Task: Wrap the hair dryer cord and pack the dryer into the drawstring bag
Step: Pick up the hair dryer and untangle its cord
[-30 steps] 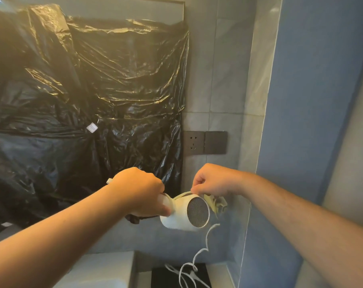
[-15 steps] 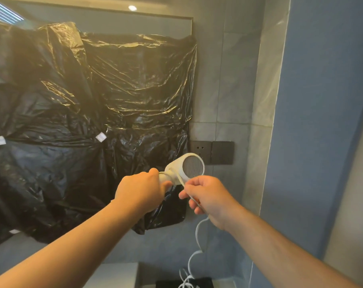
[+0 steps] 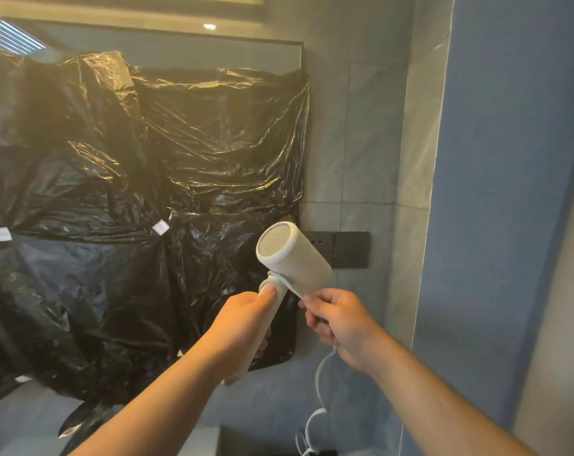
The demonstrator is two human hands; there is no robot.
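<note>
left hand (image 3: 243,320): fingers curled round the handle (image 3: 278,302) of the dryer (image 3: 297,255), thumb laid flat along the handle and pointing up toward the barrel. firm grip.

right hand (image 3: 341,320): fingers curled, pinching the cord (image 3: 317,376) between thumb and fingertips just right of the handle. the hand is near the left hand but not touching it.

dryer: white, held in the air in front of the wall, handle slanting down and left, barrel tilted so that the mesh intake end faces up and left toward the camera. it rests on no surface.

cord: white. a few turns lie round the top of the handle, directly under the barrel. from there a short taut run goes down and right into the right hand. below that hand the rest hangs slack in a loose curve to the bottom edge of the view, where it bunches beside a dark item that cannot be identified.

surroundings: a crumpled black plastic sheet (image 3: 147,192) covers most of a wall mirror (image 3: 147,36) behind the hands and bears two small white labels (image 3: 160,228). dark wall sockets (image 3: 351,250) sit on grey tile (image 3: 371,126) just behind the barrel. a blue wall (image 3: 509,192) stands to the right.
</note>
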